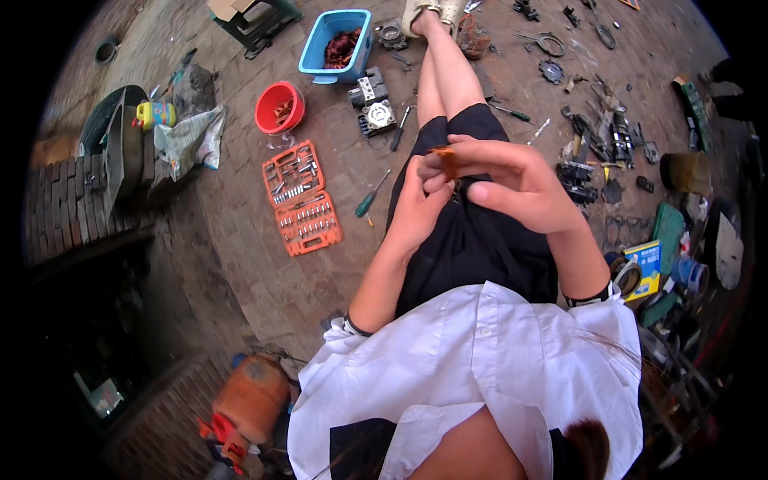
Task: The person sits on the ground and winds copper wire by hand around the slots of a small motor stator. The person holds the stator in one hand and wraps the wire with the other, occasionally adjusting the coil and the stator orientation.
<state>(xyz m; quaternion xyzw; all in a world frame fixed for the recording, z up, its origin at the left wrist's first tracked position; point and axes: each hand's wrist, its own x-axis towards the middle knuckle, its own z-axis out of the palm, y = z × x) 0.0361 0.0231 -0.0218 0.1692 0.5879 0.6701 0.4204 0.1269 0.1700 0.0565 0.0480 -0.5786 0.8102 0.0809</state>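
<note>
Both hands are up over the lap now, meeting at a small copper-coloured piece (446,160) right at the fingertips, above the black shorts (480,256). The left hand (422,206) comes in with its fingers curled close and narrow beside the piece. The right hand (520,180) has its fingers stretched together across the top, tips at the piece, while its thumb stands well apart below them. Which hand has the actual grip I can't tell; the fingers overlap too much there.

Out past the left arm, an orange tool case (270,178) lies open on the bricks, rows of metal sockets showing, with a green-handled screwdriver (366,202) just beside it. Farther up sits a red bowl (268,100) with reddish-brown bits in it, and near that a blue tub (313,46) holding a darker, tangled heap. A metal motor part (378,117) lies between the bowl and the legs. Over on the right, dark metal parts (614,140) are scattered across the ground, and a yellow-and-blue box (646,268) leans among the clutter.
</note>
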